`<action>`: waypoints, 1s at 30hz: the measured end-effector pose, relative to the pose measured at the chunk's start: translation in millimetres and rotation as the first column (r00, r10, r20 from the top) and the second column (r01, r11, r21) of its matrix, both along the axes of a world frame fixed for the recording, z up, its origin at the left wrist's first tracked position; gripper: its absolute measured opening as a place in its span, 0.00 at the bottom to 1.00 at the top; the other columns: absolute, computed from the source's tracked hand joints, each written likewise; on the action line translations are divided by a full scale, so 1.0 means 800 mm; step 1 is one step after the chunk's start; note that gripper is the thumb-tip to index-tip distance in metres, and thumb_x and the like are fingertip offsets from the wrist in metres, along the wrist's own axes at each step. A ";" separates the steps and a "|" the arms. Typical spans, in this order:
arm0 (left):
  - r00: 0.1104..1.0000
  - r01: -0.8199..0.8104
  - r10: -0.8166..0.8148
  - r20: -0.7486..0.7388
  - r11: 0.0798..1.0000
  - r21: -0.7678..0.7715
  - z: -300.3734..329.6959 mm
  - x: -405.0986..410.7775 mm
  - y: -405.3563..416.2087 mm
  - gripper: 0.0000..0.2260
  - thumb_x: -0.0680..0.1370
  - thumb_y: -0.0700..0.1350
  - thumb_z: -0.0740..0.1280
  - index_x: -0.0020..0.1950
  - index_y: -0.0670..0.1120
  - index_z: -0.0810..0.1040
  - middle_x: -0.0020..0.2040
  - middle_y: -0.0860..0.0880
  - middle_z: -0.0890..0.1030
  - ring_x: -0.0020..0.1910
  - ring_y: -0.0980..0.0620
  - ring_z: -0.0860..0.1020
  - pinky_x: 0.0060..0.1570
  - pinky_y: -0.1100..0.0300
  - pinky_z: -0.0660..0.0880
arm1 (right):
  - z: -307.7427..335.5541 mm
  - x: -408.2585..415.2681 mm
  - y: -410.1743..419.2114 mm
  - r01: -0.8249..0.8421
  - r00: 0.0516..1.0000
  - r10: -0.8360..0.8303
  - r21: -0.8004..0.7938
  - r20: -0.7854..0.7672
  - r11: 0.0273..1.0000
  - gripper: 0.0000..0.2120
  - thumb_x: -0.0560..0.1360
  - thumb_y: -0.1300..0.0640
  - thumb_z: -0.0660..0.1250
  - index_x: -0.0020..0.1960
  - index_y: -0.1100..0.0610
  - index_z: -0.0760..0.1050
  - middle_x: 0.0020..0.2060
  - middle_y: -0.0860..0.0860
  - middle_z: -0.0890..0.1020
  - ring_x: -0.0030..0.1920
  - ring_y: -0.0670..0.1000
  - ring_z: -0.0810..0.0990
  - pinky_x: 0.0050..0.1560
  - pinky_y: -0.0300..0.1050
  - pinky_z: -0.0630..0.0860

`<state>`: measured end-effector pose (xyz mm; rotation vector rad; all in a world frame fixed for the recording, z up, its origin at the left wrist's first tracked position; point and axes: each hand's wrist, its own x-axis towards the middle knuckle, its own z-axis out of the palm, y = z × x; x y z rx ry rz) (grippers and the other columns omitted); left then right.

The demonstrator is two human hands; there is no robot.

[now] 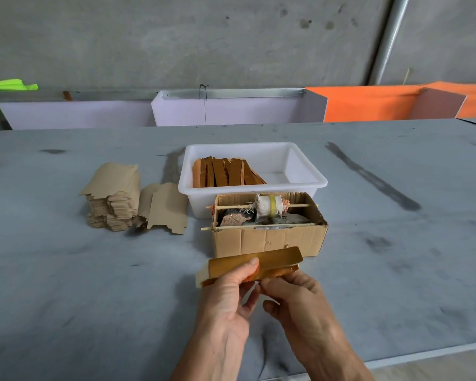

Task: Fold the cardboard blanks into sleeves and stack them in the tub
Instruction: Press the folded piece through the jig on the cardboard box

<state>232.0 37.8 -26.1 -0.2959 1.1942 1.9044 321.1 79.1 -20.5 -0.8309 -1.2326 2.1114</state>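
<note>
At the lower centre of the frame, I'm holding a gold cardboard blank (259, 264) above the grey table (66, 270): my left hand (226, 298) is pinching it, thumb on top, and my right hand (294, 295) is gripping its lower edge, fingertips hidden beneath. Folded sleeves (226, 171) are leaning in the white tub (311, 177) at centre, whose front is hidden behind a cardboard box (270, 240); unfolded blanks (116, 196) are sitting centre left.

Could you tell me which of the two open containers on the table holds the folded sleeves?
The white plastic tub; orange-brown sleeves stand in its left half. The cardboard box nearer the hands holds a cloth-wrapped roller instead.
</note>
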 end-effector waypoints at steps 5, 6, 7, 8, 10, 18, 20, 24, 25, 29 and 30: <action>0.997 0.004 0.000 -0.081 0.999 0.051 0.001 0.002 0.001 0.17 0.57 0.39 0.73 0.45 0.43 0.79 0.43 0.43 0.81 0.40 0.48 0.77 0.37 0.57 0.72 | 0.002 -0.012 -0.011 0.077 0.992 -0.096 -0.205 -0.087 0.976 0.02 0.60 0.62 0.71 0.30 0.56 0.82 0.31 0.52 0.82 0.30 0.46 0.79 0.34 0.40 0.71; 0.997 0.023 -0.018 -0.079 0.998 0.062 0.002 0.003 0.001 0.17 0.58 0.40 0.73 0.46 0.43 0.79 0.42 0.43 0.81 0.39 0.48 0.76 0.37 0.57 0.72 | 0.002 -0.014 -0.013 0.110 0.988 -0.131 -0.228 -0.078 0.968 0.03 0.60 0.62 0.71 0.29 0.56 0.81 0.30 0.53 0.82 0.30 0.47 0.79 0.33 0.40 0.71; 0.997 0.041 -0.035 -0.075 0.996 0.077 0.002 0.004 0.000 0.17 0.58 0.41 0.73 0.46 0.43 0.79 0.41 0.43 0.81 0.39 0.49 0.76 0.37 0.57 0.72 | 0.002 -0.016 -0.013 0.134 0.985 -0.156 -0.240 -0.074 0.961 0.04 0.61 0.61 0.71 0.28 0.56 0.80 0.29 0.53 0.81 0.30 0.47 0.78 0.33 0.40 0.71; 0.996 0.055 -0.048 -0.078 0.994 0.091 0.002 0.004 -0.002 0.17 0.59 0.42 0.74 0.46 0.43 0.79 0.40 0.44 0.81 0.38 0.49 0.76 0.37 0.57 0.71 | 0.003 -0.016 -0.013 0.156 0.981 -0.179 -0.251 -0.069 0.955 0.05 0.62 0.62 0.71 0.28 0.56 0.80 0.29 0.53 0.81 0.29 0.46 0.78 0.33 0.40 0.71; 0.994 0.051 -0.041 -0.098 0.993 0.105 0.000 0.003 -0.008 0.13 0.60 0.44 0.74 0.43 0.44 0.79 0.36 0.46 0.81 0.38 0.49 0.75 0.39 0.56 0.72 | 0.005 -0.017 -0.008 0.209 0.974 -0.223 -0.251 -0.030 0.945 0.08 0.67 0.64 0.71 0.30 0.56 0.79 0.29 0.52 0.81 0.29 0.46 0.78 0.34 0.41 0.70; 0.974 -0.060 0.072 -0.214 0.996 0.064 -0.003 -0.005 -0.014 0.06 0.70 0.34 0.71 0.38 0.43 0.77 0.27 0.50 0.77 0.29 0.54 0.73 0.29 0.63 0.74 | 0.012 -0.024 0.006 0.216 0.975 -0.212 -0.052 0.071 0.975 0.07 0.70 0.64 0.71 0.37 0.55 0.77 0.29 0.48 0.80 0.36 0.47 0.77 0.42 0.44 0.69; 0.962 -0.055 0.070 -0.264 0.996 0.064 0.004 -0.010 -0.015 0.06 0.70 0.33 0.71 0.37 0.43 0.78 0.27 0.49 0.77 0.28 0.54 0.74 0.32 0.61 0.73 | 0.020 -0.029 0.008 0.245 0.965 -0.248 0.044 0.080 0.969 0.07 0.70 0.66 0.71 0.36 0.57 0.78 0.27 0.48 0.79 0.32 0.46 0.76 0.39 0.42 0.69; 0.926 -0.038 0.057 -0.372 0.998 0.057 0.027 -0.030 -0.013 0.06 0.69 0.32 0.71 0.38 0.42 0.79 0.28 0.47 0.78 0.29 0.52 0.75 0.30 0.60 0.74 | 0.051 -0.048 0.026 0.227 0.968 -0.243 0.197 0.059 0.954 0.06 0.70 0.68 0.71 0.36 0.61 0.78 0.25 0.49 0.78 0.25 0.40 0.74 0.27 0.31 0.70; 0.909 -0.047 0.065 -0.412 0.997 0.055 0.035 -0.037 -0.012 0.07 0.69 0.32 0.71 0.38 0.43 0.79 0.28 0.47 0.78 0.28 0.52 0.75 0.29 0.61 0.74 | 0.059 -0.055 0.031 0.217 0.970 -0.236 0.221 0.063 0.951 0.05 0.70 0.68 0.70 0.37 0.62 0.77 0.25 0.50 0.78 0.24 0.40 0.74 0.25 0.29 0.69; 0.836 -0.045 0.045 -0.547 0.999 0.012 0.060 -0.068 -0.003 0.06 0.71 0.34 0.71 0.44 0.43 0.81 0.33 0.45 0.82 0.32 0.51 0.78 0.33 0.61 0.76 | 0.085 -0.084 0.052 0.136 0.985 -0.156 0.229 0.076 0.964 0.08 0.73 0.66 0.69 0.36 0.62 0.76 0.25 0.50 0.80 0.24 0.42 0.76 0.24 0.32 0.70; 0.830 -0.047 0.041 -0.556 0.999 0.002 0.064 -0.075 0.000 0.05 0.72 0.35 0.70 0.44 0.43 0.81 0.34 0.45 0.83 0.32 0.51 0.79 0.32 0.61 0.76 | 0.089 -0.090 0.057 0.106 0.989 -0.125 0.202 0.082 0.974 0.08 0.74 0.64 0.68 0.36 0.61 0.77 0.26 0.51 0.80 0.26 0.43 0.77 0.25 0.34 0.72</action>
